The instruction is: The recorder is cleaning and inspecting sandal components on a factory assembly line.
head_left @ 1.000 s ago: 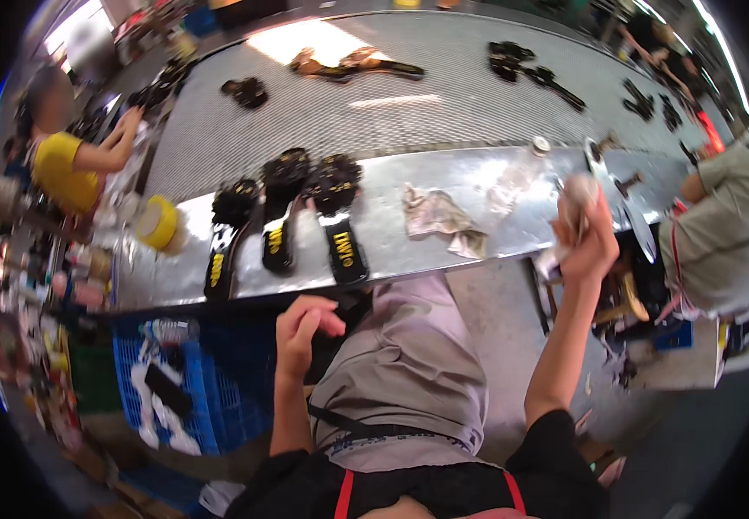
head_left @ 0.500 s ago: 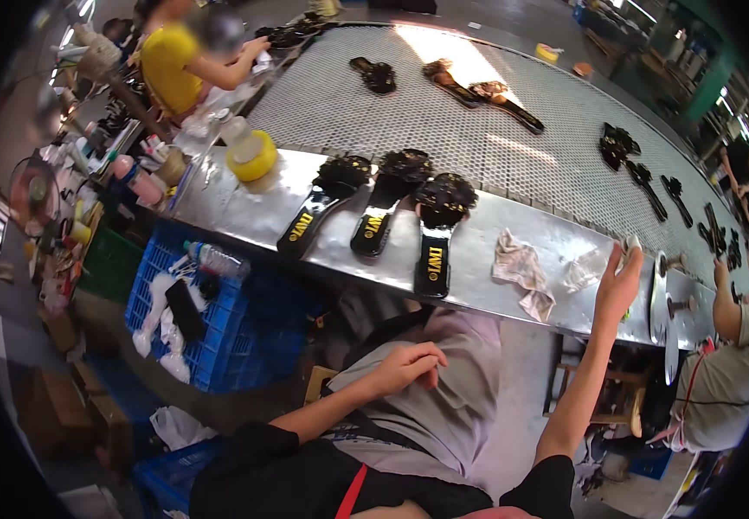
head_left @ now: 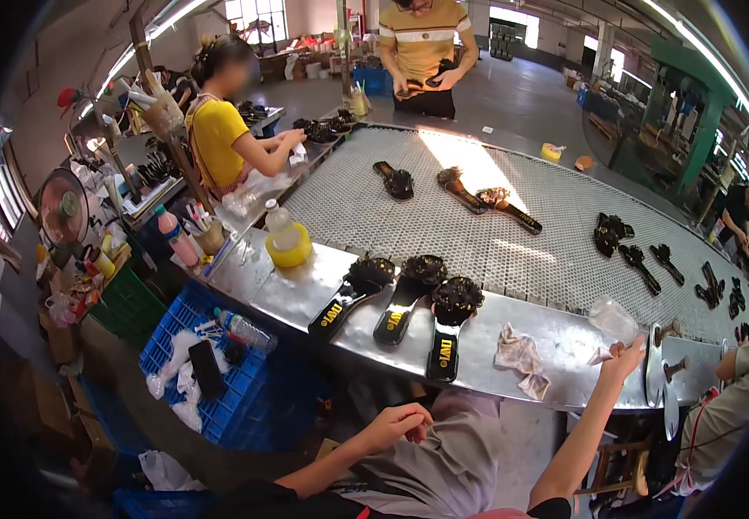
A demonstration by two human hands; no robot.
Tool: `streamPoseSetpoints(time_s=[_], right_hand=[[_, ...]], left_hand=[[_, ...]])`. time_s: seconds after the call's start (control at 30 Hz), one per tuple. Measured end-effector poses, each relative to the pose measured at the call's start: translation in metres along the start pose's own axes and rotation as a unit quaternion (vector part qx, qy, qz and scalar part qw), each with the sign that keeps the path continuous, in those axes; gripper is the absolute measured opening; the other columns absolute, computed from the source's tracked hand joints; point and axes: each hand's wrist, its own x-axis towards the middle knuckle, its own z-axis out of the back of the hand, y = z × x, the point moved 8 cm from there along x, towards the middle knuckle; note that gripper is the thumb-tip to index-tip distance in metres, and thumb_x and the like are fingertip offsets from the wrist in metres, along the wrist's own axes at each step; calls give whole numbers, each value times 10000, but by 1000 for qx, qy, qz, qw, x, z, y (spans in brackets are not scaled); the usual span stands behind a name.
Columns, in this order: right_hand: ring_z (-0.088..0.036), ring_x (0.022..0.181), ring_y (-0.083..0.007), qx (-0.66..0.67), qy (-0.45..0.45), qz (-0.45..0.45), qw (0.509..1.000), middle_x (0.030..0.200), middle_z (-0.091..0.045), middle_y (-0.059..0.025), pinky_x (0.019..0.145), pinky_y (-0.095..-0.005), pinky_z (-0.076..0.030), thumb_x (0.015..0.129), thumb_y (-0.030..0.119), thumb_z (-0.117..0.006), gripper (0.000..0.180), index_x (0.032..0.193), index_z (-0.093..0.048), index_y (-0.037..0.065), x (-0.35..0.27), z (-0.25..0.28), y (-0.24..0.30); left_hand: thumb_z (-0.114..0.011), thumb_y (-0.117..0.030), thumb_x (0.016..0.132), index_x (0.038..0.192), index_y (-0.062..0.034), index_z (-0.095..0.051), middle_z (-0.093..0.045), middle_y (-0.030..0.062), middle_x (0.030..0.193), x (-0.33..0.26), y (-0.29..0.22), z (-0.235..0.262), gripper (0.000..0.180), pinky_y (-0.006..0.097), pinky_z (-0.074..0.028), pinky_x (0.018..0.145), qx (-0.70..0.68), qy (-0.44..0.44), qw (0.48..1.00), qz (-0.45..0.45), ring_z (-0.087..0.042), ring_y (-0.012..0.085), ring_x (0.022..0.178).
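Since a second ago the left hand has moved inward over the pale grey trousers; it is now hovering nearer the body than the crumpled beige cloth rag and to its left, fingers loosely curling inward. The right hand is reaching right of the rag, fingers bending close together beside a clear, rounded plastic container, which is sitting right of and beyond the rag; whether they are pinching it, I cannot tell. Three glossy black sandals with ruffled, gold-flecked tops are lying left of the rag.
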Motion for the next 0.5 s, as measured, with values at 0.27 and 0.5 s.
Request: streamPoseSetpoints(time_s=[0.27, 0.5], right_hand=[[-632, 973, -358, -408, 191, 469, 760, 1106, -633, -194, 886, -397, -488, 1049, 297, -562, 335, 1193, -532, -4, -122, -82, 64], [-608, 1035, -417, -544, 236, 484, 644, 1153, -615, -211, 889, -432, -494, 998, 312, -640, 381, 1184, -567, -13, -130, -87, 57]], left_hand=[[-505, -195, 1047, 1118, -45, -673, -709, 22, 880, -4, -34, 19, 235, 243, -490, 758, 106, -30, 994, -24, -653, 87, 832], [-530, -189, 1029, 1088, -22, -664, -701, 53, 845, 5, -63, 22, 222, 274, -513, 761, 239, -25, 969, -49, -659, 117, 809]])
